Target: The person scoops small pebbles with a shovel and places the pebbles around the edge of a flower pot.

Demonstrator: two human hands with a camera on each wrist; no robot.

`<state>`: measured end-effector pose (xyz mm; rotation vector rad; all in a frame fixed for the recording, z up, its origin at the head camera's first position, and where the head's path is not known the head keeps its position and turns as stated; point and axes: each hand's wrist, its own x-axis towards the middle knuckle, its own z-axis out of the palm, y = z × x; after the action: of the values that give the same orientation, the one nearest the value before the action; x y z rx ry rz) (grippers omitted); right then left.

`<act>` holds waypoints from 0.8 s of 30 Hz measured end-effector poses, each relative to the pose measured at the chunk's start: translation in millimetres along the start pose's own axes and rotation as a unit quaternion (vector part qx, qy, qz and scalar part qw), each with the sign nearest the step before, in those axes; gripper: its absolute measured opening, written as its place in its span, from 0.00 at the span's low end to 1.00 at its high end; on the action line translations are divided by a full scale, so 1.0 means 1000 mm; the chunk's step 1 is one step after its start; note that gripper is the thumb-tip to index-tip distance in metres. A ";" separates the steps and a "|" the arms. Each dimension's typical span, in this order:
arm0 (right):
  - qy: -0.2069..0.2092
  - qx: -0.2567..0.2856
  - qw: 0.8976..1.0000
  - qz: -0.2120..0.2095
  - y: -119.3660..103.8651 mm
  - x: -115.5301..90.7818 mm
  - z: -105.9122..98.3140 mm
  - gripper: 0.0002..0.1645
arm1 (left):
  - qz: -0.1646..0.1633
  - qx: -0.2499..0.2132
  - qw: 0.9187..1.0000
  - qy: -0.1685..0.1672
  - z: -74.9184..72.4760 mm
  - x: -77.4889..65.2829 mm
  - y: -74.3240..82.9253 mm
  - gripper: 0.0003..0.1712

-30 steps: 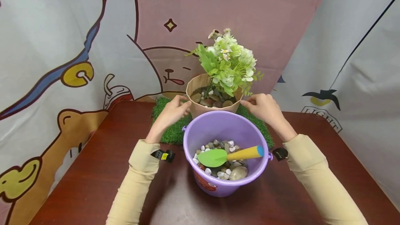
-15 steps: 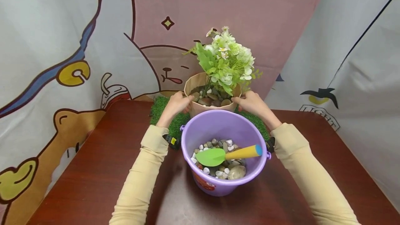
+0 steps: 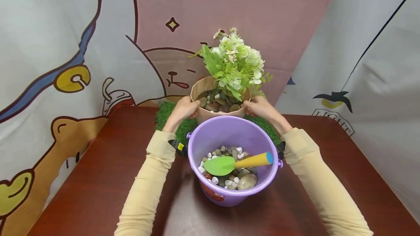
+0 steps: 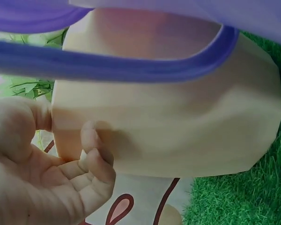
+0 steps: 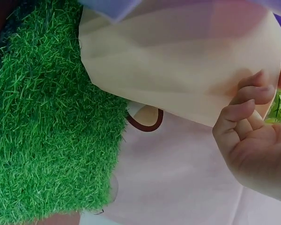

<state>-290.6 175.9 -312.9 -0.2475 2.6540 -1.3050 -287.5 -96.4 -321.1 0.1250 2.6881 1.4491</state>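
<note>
A beige faceted flowerpot [image 3: 204, 116] stands on a mat of artificial grass [image 3: 163, 114], with large pebbles [image 3: 223, 105] inside it. White and green flowers [image 3: 234, 63] rise from the stones. My left hand [image 3: 185, 109] pinches the pot's rim on the left, thumb over the edge and curled fingers against the outer wall, as the left wrist view shows. On the opposite side my right hand [image 3: 260, 108] grips the rim the same way; its fingers [image 5: 253, 93] touch the wall in the right wrist view.
In front of the pot stands a purple bucket [image 3: 193, 156], hiding the pot's lower part. It holds small stones [image 3: 214, 180] and a toy shovel [image 3: 220, 165] with a yellow handle. All stand on a brown table [image 3: 98, 177] before a printed cloth backdrop [image 3: 262, 17].
Both hands have moved inward and taken hold of the pot's rim from left and right. The pot and bucket shift slightly left in view along with the whole scene.
</note>
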 end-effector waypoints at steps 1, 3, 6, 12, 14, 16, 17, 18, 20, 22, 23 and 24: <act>-0.001 0.002 1.000 0.000 0.000 0.000 0.000 0.13 | 0.004 0.002 1.000 -0.001 0.000 0.000 -0.001 0.18; -0.004 0.007 1.000 0.001 0.000 0.001 0.000 0.12 | 0.014 0.008 1.000 -0.004 -0.001 0.000 -0.002 0.19; -0.005 0.007 1.000 0.000 -0.001 0.001 -0.001 0.12 | 0.028 0.016 0.999 -0.003 -0.001 0.001 -0.003 0.20; -0.014 0.006 1.000 0.003 -0.006 0.001 -0.003 0.12 | 0.047 0.029 0.998 0.013 -0.004 -0.002 -0.002 0.17; -0.021 0.007 1.000 0.005 -0.010 0.001 -0.004 0.13 | 0.050 0.035 0.998 0.020 -0.007 -0.004 -0.001 0.15; -0.030 0.006 1.000 0.005 -0.015 0.001 -0.005 0.13 | 0.052 0.038 0.998 0.026 -0.011 -0.005 0.001 0.15; -0.034 0.010 0.999 0.004 -0.017 0.002 -0.006 0.13 | 0.052 0.039 0.997 0.028 -0.013 -0.006 0.002 0.15; -0.038 0.010 0.999 0.001 -0.020 0.002 -0.007 0.13 | 0.053 0.038 0.997 0.030 -0.015 -0.007 0.003 0.14; -0.046 0.014 0.999 -0.004 -0.027 0.003 -0.008 0.14 | 0.052 0.036 0.997 0.034 -0.021 -0.009 0.005 0.15; -0.053 0.020 0.998 -0.009 -0.033 0.005 -0.007 0.15 | 0.050 0.037 0.997 0.039 -0.027 -0.011 0.006 0.15; -0.056 0.021 0.998 -0.012 -0.036 0.006 -0.007 0.16 | 0.048 0.038 0.997 0.043 -0.030 -0.013 0.006 0.15; -0.060 0.022 0.998 -0.014 -0.039 0.007 -0.006 0.17 | 0.045 0.038 0.997 0.046 -0.033 -0.014 0.006 0.15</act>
<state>-295.6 156.1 -278.9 -0.3479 2.5288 -1.3120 -277.3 -121.7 -297.4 0.1917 2.8474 1.4090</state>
